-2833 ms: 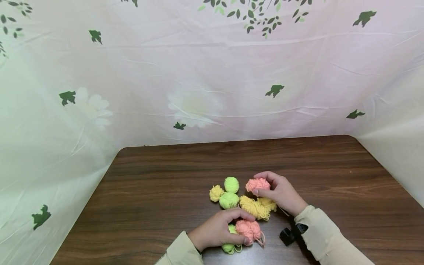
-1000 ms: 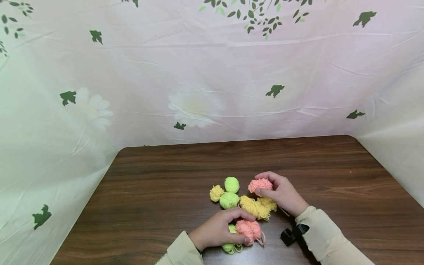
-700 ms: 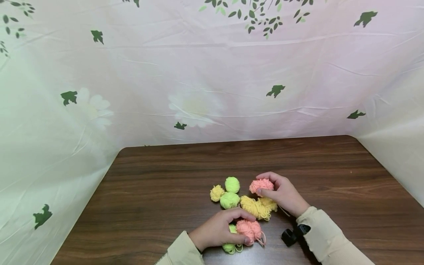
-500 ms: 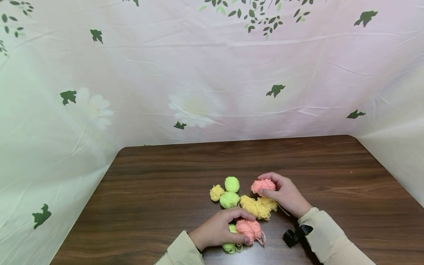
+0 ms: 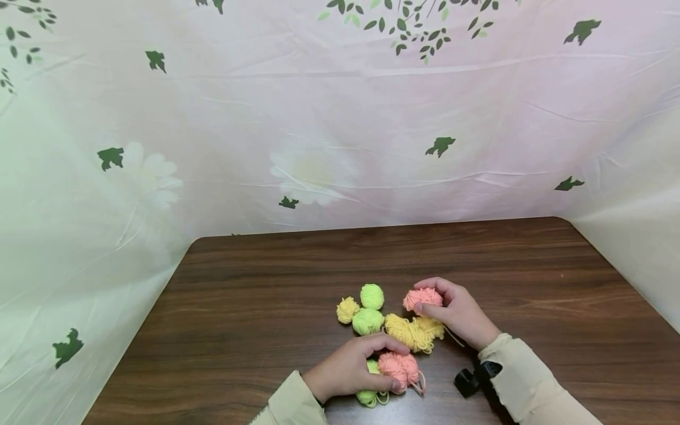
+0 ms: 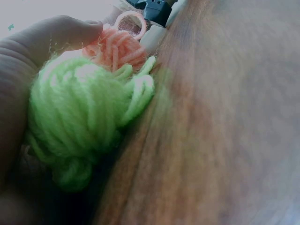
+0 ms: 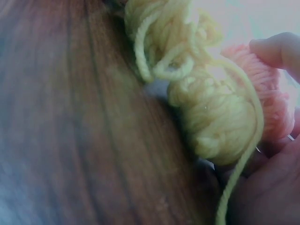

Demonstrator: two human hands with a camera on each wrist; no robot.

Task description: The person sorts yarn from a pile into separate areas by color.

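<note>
My left hand [image 5: 345,366] curves its thumb and fingers round a pink yarn bundle [image 5: 398,369] near the table's front. A lime-green yarn bundle [image 6: 79,103] lies in the same grasp, closer to the palm, partly hidden by the thumb in the head view. Farther back, my right hand [image 5: 461,313] holds another pink yarn ball [image 5: 421,299] between thumb and fingers. Yellow yarn [image 5: 408,332] lies just in front of that ball, in two bunched parts. In the right wrist view, a loose strand trails down from the yellow yarn [image 7: 220,117] past the hand.
Left of the yellow yarn sit two lime-green balls, the rear one [image 5: 372,296] and the front one [image 5: 367,321], with a small yellow ball [image 5: 347,310] beside them. A black wrist device [image 5: 468,382] hangs at my right sleeve. A patterned cloth [image 5: 319,118] borders the brown table [image 5: 255,295].
My right hand has shifted slightly to the right with the pink ball, widening its distance from the green balls. My left hand and its yarn have stayed in place.
</note>
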